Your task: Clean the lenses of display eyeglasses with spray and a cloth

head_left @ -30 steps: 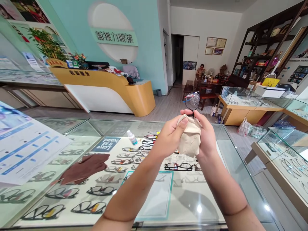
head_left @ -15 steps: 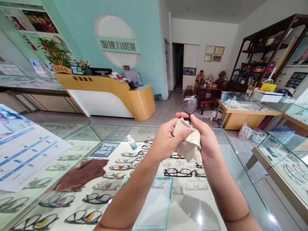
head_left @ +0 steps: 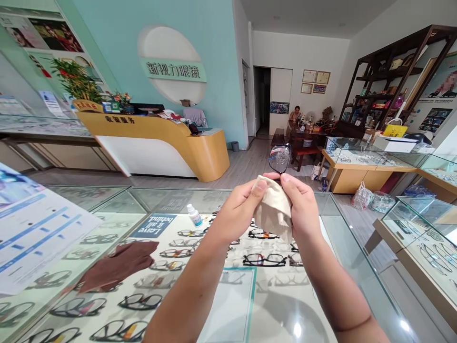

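My left hand (head_left: 243,205) is closed on a cream cloth (head_left: 273,209), its thumb pressed on the cloth's upper part. My right hand (head_left: 302,205) pinches the dark-framed glasses (head_left: 280,158) near their middle, against the cloth's right side. One lens stands upright above the fingers, with droplets or specks on it; the rest of the glasses is hidden by the cloth and hands. Below them lies a glass display case with rows of glasses (head_left: 264,259). A small white bottle (head_left: 194,215) stands on the glass, left of my hands.
A brown cloth (head_left: 119,264) and a printed white sheet (head_left: 39,233) are at the left. Beyond the case stands a yellow and white counter (head_left: 153,147). A person (head_left: 295,114) sits at a far table. More display cases (head_left: 371,164) stand at the right.
My left thumb has shifted left and up with the cloth, which now hangs more spread out. The glasses are slightly lower and turned a little. The view has shifted slightly.
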The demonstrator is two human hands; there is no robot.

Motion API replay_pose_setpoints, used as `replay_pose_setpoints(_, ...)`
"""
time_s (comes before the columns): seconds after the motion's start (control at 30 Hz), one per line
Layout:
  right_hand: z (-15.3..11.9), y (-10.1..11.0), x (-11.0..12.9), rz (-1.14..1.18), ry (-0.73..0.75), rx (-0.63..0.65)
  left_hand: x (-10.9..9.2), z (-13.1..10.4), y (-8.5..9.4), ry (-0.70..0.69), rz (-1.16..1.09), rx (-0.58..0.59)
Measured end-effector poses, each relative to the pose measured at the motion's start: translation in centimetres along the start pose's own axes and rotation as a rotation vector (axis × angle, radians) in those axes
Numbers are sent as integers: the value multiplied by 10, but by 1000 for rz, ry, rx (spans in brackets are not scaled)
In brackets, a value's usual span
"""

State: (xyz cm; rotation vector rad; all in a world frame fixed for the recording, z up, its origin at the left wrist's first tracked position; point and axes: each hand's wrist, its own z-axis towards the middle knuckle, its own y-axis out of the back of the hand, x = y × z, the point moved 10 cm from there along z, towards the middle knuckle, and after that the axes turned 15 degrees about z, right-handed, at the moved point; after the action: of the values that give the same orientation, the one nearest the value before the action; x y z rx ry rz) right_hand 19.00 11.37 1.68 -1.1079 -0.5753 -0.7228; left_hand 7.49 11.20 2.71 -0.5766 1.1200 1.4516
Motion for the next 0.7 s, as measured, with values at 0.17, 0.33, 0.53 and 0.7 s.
replay_pose_setpoints(0.17, 7, -2, 18, -140, 95, 128, 8, 4, 22, 82, -46, -152)
replay_pose_setpoints(0.33, 8, -7, 15, -352, 30, 259, 17, 3, 29, 160, -147, -203)
replay_pose_setpoints(0.53, 9, -9, 8, -447, 5, 303, 19, 6, 33, 135, -127, -231)
replay_pose_setpoints(0.7, 10, -9, 14, -476, 2, 333, 20, 10, 19, 173, -254, -71)
